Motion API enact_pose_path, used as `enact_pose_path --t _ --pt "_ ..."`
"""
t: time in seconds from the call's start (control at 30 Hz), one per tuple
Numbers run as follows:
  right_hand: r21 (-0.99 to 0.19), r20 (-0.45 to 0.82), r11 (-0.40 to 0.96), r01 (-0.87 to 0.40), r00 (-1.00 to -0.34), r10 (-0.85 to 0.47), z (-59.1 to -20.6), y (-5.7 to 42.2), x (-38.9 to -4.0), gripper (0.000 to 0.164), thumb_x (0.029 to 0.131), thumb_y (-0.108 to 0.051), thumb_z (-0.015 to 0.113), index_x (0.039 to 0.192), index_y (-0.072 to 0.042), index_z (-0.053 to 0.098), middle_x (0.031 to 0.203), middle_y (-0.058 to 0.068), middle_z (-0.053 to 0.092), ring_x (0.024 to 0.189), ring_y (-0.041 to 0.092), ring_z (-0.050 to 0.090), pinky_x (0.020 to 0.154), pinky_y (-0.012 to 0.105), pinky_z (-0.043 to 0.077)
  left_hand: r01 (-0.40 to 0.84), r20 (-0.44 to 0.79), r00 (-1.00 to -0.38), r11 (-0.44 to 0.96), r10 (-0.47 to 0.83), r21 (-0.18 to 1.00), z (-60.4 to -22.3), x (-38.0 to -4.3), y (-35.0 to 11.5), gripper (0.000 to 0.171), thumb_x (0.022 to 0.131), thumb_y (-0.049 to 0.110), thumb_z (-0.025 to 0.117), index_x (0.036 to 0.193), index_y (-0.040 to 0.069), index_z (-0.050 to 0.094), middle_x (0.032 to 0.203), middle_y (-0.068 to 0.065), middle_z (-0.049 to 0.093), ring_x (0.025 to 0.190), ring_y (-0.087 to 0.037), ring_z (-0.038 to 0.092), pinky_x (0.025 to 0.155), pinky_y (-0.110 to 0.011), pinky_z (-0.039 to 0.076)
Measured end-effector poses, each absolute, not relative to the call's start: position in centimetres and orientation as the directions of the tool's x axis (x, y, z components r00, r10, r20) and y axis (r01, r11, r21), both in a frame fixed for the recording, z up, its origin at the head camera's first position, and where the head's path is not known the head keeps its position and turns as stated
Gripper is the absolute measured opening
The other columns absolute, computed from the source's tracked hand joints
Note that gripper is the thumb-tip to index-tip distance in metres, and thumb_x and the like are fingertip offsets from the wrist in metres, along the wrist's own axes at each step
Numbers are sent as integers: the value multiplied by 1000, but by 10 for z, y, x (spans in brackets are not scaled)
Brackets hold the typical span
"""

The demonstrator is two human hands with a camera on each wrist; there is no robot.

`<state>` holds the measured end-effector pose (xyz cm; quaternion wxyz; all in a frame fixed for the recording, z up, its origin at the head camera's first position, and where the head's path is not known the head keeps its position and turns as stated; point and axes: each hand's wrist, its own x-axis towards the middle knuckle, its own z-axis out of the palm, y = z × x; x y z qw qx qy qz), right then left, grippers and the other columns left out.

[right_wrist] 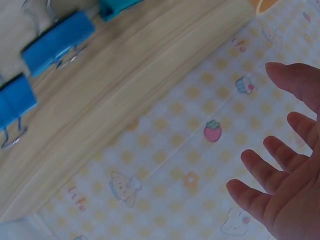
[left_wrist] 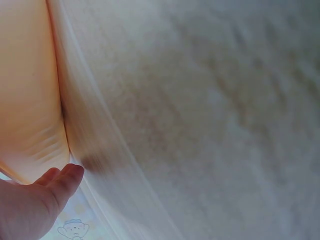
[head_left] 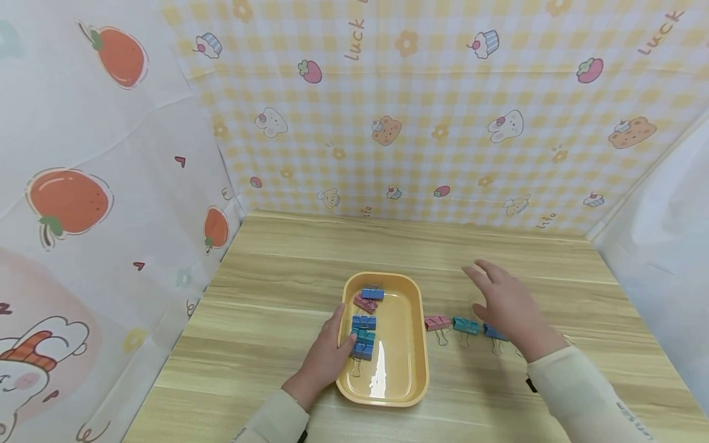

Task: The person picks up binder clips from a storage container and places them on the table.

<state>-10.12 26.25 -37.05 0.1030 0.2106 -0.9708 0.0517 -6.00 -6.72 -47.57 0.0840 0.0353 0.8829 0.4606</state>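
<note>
A yellow plastic tray (head_left: 396, 363) stands on the table, with several blue, pink and teal binder clips along its left side. My left hand (head_left: 324, 357) grips the tray's left wall, thumb over the rim; in the left wrist view its fingers (left_wrist: 67, 182) touch the outer wall. To the right of the tray lies a row of binder clips: pink (head_left: 437, 322), teal (head_left: 466, 326), blue (head_left: 495, 332), with more partly hidden behind my right hand (head_left: 512, 311). That hand hovers over the row, fingers spread, holding nothing. In the right wrist view two blue clips (right_wrist: 59, 42) lie apart from it.
The wood-grain table (head_left: 299, 264) meets a yellow checked cloth (head_left: 421, 154) at the back. White printed cloth (head_left: 127, 141) hangs on the left, and pale cloth (head_left: 664, 246) closes the right side.
</note>
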Motion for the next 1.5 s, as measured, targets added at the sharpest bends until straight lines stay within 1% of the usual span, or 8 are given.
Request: enact_pose_path --t 0.23,0.47,0.63,0.87,1.03,1.23,1.4,1.5 --pt "-94 235 858 -505 -848 -474 -372 235 -94 75 63 -15 81 129 -9 45 131 18 42 113 38 44 88 53 40 -18 -120 -983 576 140 817 -476 -60 -67 65 92 30 48 145 22 12 142 -15 28 127 -32 31 102 -47 28" --pt "-101 245 821 -562 -814 -527 -378 208 -88 70 64 -24 80 127 -13 50 128 14 46 112 33 47 88 50 42 -23 -125 -983 578 137 816 -475 -60 -66 65 92 29 48 145 21 12 142 -15 28 127 -33 31 102 -47 28" --pt "-100 250 792 -602 -786 -566 -385 191 -84 66 65 -18 79 125 -17 52 125 11 50 112 29 49 85 48 45 -27 -128 -982 578 136 815 -475 -60 -66 65 92 29 48 145 21 12 142 -15 28 127 -33 31 102 -47 28" --pt "-112 170 777 -619 -783 -599 -390 171 -73 71 65 -22 79 129 -19 48 129 8 46 115 29 46 91 47 41 -13 -114 -984 587 136 810 -473 -60 -66 66 91 29 49 145 20 12 141 -16 30 125 -34 34 101 -48 30" --pt "-118 148 761 -638 -769 -622 -396 158 -68 68 66 -25 79 127 -20 49 128 7 47 114 27 47 87 48 44 1 -105 -985 614 137 789 -473 -60 -66 65 91 30 49 145 19 13 140 -15 31 126 -31 34 101 -46 31" --pt "-115 118 717 -688 -726 -678 -402 146 -62 67 67 -25 78 127 -18 49 126 7 48 116 25 46 88 45 44 34 -75 -987 635 144 772 -472 -60 -66 64 91 28 49 144 15 16 138 -16 34 124 -32 37 99 -47 33" --pt "-165 79 683 -712 -700 -710 -407 135 -58 60 71 -25 75 126 -16 51 126 8 49 117 24 45 91 43 43 64 -43 -988 658 145 750 -472 -61 -67 63 91 27 50 144 13 18 136 -17 36 123 -33 37 99 -47 33" --pt "-188 78 663 -725 -684 -726 -411 129 -55 56 73 -24 74 124 -16 52 123 7 52 115 23 47 90 41 44 68 -41 -989 669 145 740 -472 -61 -67 63 91 27 50 144 12 19 137 -17 36 123 -33 37 99 -47 34"
